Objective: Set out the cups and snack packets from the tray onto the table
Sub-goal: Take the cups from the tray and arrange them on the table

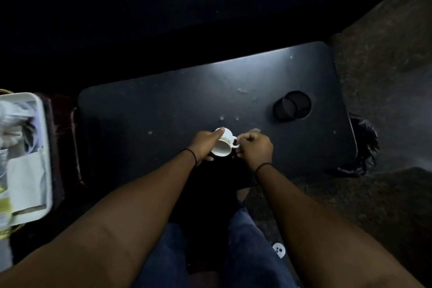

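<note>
A small white cup (pixel 224 145) is held tilted above the near middle of the dark table (pixel 182 91), its mouth turned toward me. My left hand (pixel 204 144) wraps its body, thumb along the top. My right hand (pixel 256 147) pinches the handle on the cup's right side. The white tray (pixel 41 110) sits at the far left on a dark stand, holding pale packets (pixel 25 180) and crumpled white wrapping; its contents are blurred.
A black mesh cylinder (pixel 292 106) lies on the table's right half. Crumbs and pale marks dot the tabletop. A black crumpled bag (pixel 362 145) hangs off the table's right edge. Rough floor lies right; my knees in blue trousers are below.
</note>
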